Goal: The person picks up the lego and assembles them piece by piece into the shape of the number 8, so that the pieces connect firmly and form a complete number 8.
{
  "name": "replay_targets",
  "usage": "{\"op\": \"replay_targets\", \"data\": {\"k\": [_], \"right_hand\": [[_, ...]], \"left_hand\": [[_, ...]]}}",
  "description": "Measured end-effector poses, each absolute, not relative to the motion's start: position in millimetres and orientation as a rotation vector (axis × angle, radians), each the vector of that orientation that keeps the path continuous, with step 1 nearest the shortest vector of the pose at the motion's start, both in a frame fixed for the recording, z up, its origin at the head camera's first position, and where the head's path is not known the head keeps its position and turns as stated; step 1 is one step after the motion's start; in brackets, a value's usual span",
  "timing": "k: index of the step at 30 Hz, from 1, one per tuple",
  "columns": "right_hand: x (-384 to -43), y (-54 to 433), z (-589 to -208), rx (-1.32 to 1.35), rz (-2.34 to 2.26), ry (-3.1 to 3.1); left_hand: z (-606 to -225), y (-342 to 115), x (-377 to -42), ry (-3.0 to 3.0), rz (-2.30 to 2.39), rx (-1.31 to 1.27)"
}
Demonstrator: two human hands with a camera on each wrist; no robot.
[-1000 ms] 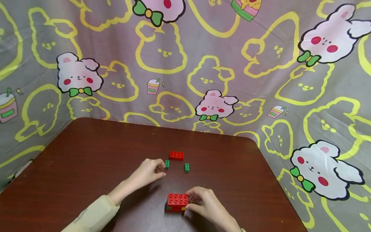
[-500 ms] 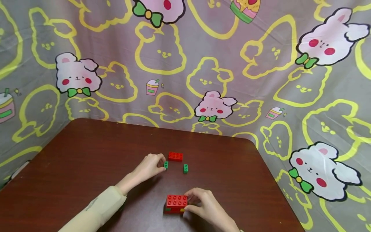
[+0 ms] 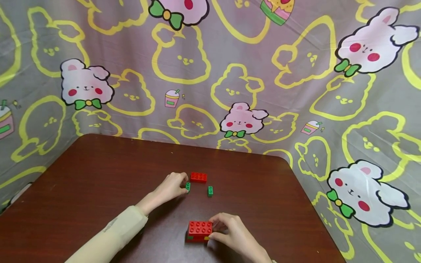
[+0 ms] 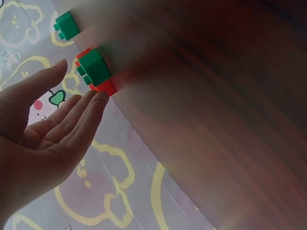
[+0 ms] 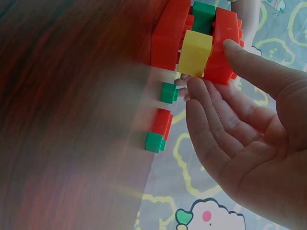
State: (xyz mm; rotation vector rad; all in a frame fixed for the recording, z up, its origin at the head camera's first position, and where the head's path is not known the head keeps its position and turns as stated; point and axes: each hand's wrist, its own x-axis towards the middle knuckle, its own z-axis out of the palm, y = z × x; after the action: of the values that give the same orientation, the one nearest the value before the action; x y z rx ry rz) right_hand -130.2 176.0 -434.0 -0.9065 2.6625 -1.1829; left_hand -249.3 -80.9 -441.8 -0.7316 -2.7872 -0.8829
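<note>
My right hand (image 3: 237,235) grips the right end of a building brick stack (image 3: 200,228), thumb on the near side and fingers behind. The right wrist view shows its layers: a lower red brick (image 5: 169,36), a yellow brick (image 5: 195,53) and a green brick (image 5: 204,17) in the middle, and an upper red brick (image 5: 225,28). Farther off, my left hand (image 3: 170,187) has its thumb and fingertips right at a small green brick (image 3: 188,187). The left wrist view shows a gap between thumb and fingers, with that green brick (image 4: 95,67) just beyond them.
A red eight-stud brick (image 3: 198,177) lies behind the small green one. To the right is a second small green brick (image 3: 210,191). The dark brown table (image 3: 131,160) ends at a patterned cloth (image 3: 194,87) behind and on both sides.
My left hand has come in closer around the small green brick. My right hand stays at the brick stack, which has not visibly moved on the table. The head view has shifted slightly.
</note>
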Motion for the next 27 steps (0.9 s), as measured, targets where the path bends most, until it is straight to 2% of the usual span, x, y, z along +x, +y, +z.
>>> {"op": "replay_targets", "data": {"k": [27], "right_hand": [[-128.4, 175.8, -431.8, -0.885, -1.166, 2.668]], "left_hand": [[-446.6, -70.6, -254.2, -2.841, -0.785, -0.740]]}}
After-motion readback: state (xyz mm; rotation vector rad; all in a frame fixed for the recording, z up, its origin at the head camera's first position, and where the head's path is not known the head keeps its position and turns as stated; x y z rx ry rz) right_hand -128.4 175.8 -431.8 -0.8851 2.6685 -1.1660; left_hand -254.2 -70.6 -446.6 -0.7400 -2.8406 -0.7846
